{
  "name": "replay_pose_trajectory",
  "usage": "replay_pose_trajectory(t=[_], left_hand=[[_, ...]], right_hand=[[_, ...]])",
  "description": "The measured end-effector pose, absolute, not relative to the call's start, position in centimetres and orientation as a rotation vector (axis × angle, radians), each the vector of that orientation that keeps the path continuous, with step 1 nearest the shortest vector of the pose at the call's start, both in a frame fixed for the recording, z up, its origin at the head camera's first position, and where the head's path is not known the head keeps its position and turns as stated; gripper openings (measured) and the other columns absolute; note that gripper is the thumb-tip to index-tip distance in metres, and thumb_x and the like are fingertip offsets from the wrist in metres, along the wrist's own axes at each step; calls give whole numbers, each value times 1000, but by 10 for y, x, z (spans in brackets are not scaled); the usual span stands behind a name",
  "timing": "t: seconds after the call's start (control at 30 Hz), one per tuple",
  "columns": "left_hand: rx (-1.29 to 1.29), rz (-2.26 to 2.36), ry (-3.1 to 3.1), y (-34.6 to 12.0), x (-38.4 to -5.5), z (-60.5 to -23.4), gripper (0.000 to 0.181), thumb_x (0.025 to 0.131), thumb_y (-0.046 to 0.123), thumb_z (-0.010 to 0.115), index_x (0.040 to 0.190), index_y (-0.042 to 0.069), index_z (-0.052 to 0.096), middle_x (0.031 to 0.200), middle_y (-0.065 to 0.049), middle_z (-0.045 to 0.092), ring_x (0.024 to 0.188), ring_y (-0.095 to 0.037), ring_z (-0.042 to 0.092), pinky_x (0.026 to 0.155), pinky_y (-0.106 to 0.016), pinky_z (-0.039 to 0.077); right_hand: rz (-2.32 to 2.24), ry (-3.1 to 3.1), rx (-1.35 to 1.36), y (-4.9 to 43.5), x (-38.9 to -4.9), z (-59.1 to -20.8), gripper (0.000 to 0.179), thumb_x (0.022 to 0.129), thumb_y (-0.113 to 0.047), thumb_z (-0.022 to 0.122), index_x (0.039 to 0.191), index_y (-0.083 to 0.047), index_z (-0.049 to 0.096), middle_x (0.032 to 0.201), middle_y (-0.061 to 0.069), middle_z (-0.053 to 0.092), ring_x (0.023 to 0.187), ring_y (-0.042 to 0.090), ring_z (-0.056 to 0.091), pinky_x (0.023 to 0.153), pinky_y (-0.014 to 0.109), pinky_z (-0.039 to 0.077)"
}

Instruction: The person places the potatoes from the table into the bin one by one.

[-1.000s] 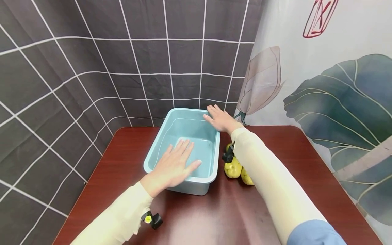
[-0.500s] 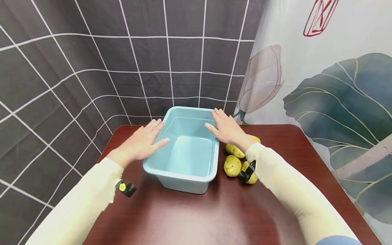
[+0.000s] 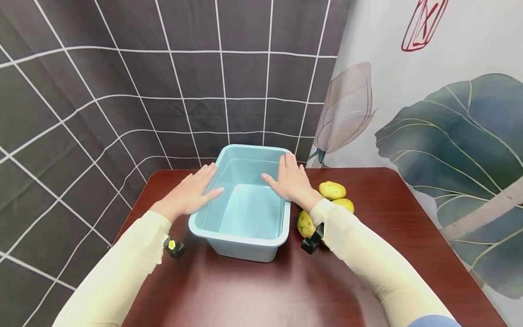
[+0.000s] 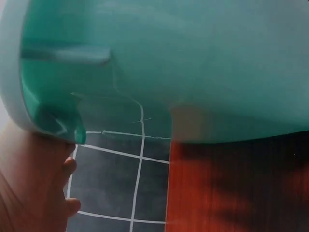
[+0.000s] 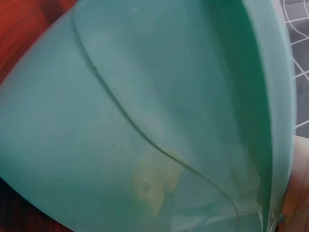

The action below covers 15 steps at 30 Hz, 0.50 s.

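Now the left hand [image 3: 187, 192] and right hand [image 3: 292, 181], fingers straight, thumbs spread, lie along opposite sides of a pale-blue rectangular plastic basin [image 3: 250, 213] mid-frame; rounded yellow potatoes [image 3: 332, 190] sit right of centre on the reddish-brown bench [image 3: 245, 295].

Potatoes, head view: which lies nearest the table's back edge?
The topmost potato, fully in view; the other visible potatoes lie nearer the camera, partly hidden by the right sleeve.

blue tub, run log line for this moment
left hand: at tub left side | right hand: at right side | potatoes: on table, right of tub
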<state>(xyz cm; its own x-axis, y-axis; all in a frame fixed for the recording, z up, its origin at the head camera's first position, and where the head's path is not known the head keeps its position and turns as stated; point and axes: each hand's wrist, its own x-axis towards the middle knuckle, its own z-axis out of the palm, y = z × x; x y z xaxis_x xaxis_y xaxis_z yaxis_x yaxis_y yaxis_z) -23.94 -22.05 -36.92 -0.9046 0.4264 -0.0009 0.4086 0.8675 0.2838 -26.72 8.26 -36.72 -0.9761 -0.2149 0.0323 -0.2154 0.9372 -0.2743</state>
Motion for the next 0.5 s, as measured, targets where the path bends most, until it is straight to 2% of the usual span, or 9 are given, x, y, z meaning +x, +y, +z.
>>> replay_pose_trajectory(t=[0.5], left_hand=[[583, 323, 3010, -211, -226, -369, 93, 90, 75, 25, 156, 12, 7, 162, -5, 5, 147, -27, 3, 114, -58, 6]], right_hand=[[337, -3146, 355, 82, -272, -366, 92, 94, -62, 42, 154, -1, 8, 161, 13, -1, 147, 27, -4, 117, 49, 8]])
